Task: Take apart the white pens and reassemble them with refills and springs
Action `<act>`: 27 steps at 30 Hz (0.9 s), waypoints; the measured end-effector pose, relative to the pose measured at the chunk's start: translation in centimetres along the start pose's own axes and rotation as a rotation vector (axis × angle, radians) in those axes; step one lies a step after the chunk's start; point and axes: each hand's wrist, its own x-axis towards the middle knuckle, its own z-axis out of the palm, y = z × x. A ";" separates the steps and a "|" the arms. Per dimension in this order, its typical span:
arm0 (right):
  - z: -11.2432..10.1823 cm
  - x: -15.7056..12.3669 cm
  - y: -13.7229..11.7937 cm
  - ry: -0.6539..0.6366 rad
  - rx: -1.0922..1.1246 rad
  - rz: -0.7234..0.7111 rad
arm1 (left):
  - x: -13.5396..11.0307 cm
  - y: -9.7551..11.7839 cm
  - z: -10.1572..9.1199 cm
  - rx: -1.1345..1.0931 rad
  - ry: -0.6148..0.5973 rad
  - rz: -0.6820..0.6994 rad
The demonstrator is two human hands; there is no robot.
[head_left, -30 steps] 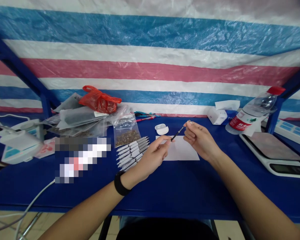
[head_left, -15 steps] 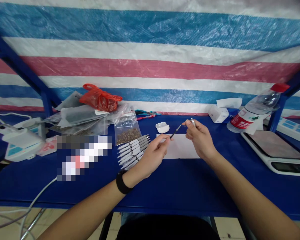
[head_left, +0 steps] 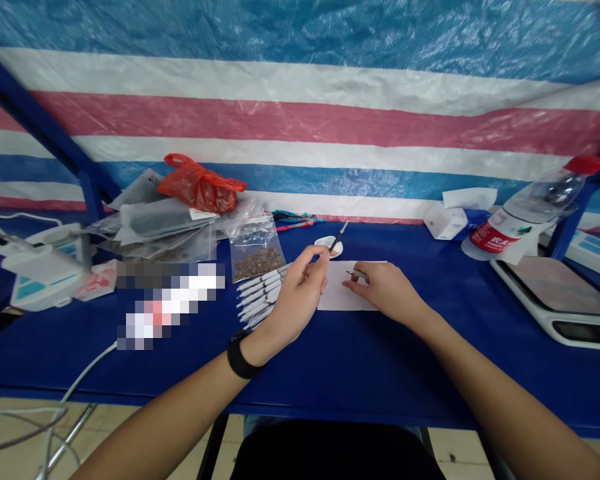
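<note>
My left hand [head_left: 303,287] pinches a slim dark pen refill [head_left: 341,235], which points up and to the right with its tip raised. In my right hand [head_left: 390,290], thumb and forefinger close on a small silver pen part [head_left: 359,274] low over a sheet of white paper [head_left: 343,297]. Part of that paper lies hidden under the right hand. Several white-and-grey pens [head_left: 260,293] lie side by side left of my left hand, which covers some of their ends. Behind the refill sits a small white case [head_left: 325,243], partly covered from sight.
Left of centre lie a zip bag of brown bits [head_left: 258,261], a red plastic bag [head_left: 200,187] and clear bags [head_left: 165,227]. At right stand a bottle [head_left: 523,217], a tissue pack [head_left: 445,221] and a scale [head_left: 560,293]. White cables [head_left: 87,377] run along the left.
The refill has swung from between both hands to point up from my left hand. My right hand has come down and left toward the paper with the silver part.
</note>
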 end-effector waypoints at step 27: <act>0.1 -0.2 -1.1 0.186 1.064 0.035 | -0.3 -0.9 0.8 0.181 -0.132 -0.032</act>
